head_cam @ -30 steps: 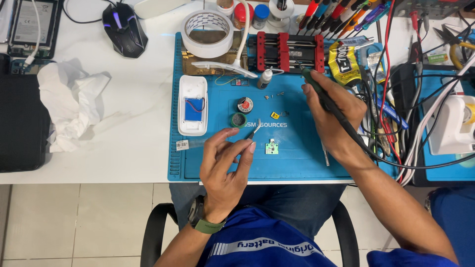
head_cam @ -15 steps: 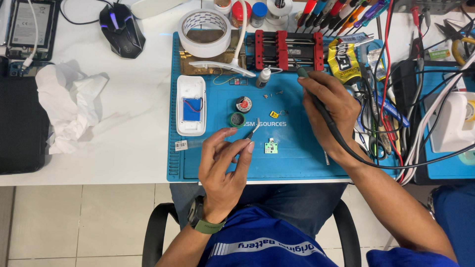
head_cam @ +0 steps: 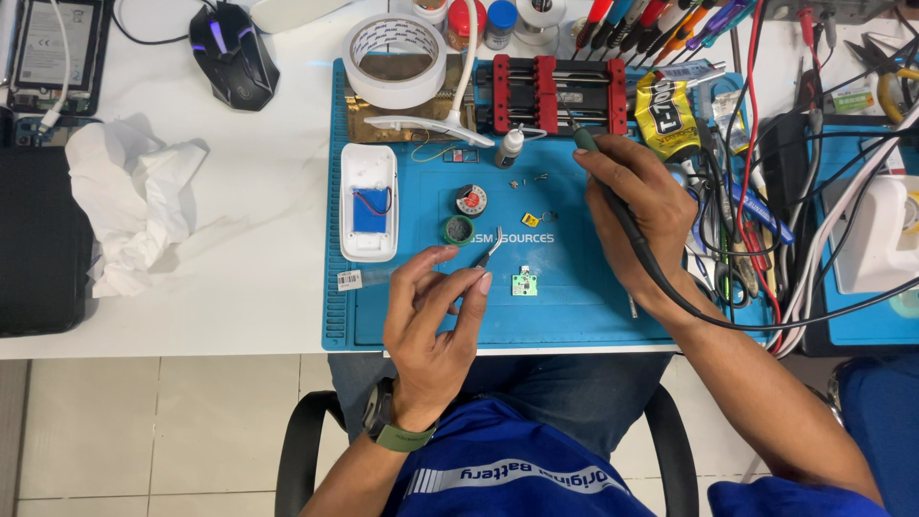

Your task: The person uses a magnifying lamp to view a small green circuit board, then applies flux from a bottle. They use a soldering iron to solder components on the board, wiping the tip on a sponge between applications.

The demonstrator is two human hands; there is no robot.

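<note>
Over the blue work mat point(head_cam: 574, 316) on the bench, my left hand point(head_cam: 436, 316) pinches tweezers point(head_cam: 490, 251) just beside the small green circuit board point(head_cam: 524, 283), while my right hand point(head_cam: 637, 215) grips a corded soldering iron point(head_cam: 601, 172) near the red clamp point(head_cam: 555, 91).

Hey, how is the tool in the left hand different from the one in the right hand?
The left hand pinches slim metal tweezers at the fingertips; the right hand wraps around a dark soldering iron like a pen. The tweezers are short and cordless; the soldering iron is longer and trails a black cable. The tweezers point toward the small green board; the iron's tip points away, toward the red clamp. Both are over the blue mat.
</note>
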